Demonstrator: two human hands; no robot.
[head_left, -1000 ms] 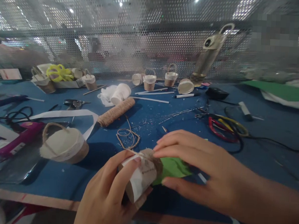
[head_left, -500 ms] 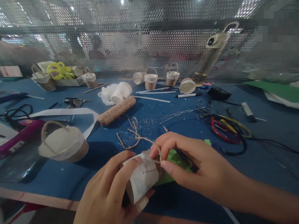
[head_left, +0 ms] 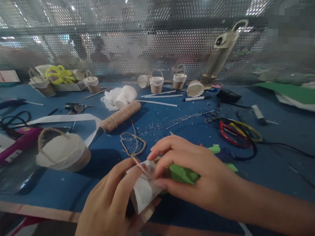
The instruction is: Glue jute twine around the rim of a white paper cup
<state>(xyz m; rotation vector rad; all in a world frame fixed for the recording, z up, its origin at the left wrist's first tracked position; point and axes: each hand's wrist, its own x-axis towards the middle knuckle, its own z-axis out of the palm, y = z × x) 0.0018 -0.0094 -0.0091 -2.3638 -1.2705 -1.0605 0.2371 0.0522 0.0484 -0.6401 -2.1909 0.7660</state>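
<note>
My left hand (head_left: pixel 111 200) is wrapped round a small paper cup (head_left: pixel 145 195) with a white paper band, tilted on its side above the table's front part. At the cup's far end, the fingers of my right hand (head_left: pixel 197 166) are bent together in a pinch on jute twine, their tips partly hiding it. A loose loop of the twine (head_left: pixel 145 143) lies just beyond the cup and leads towards the twine spool (head_left: pixel 122 116). Under my right hand shows a piece of green material (head_left: pixel 182 174).
To the left stand a handled paper bucket (head_left: pixel 66 152) and a purple glue gun (head_left: pixel 16 142). Several small buckets (head_left: pixel 156 85) line the back, near a tilted water bottle (head_left: pixel 220 58). Red-handled pliers (head_left: pixel 230 134) and cables lie at right. Yellow scissors (head_left: pixel 59 75) rest at back left.
My right hand has moved slightly left over the cup. The twine it drew up in a raised loop now runs low across the cup by my left index finger.
</note>
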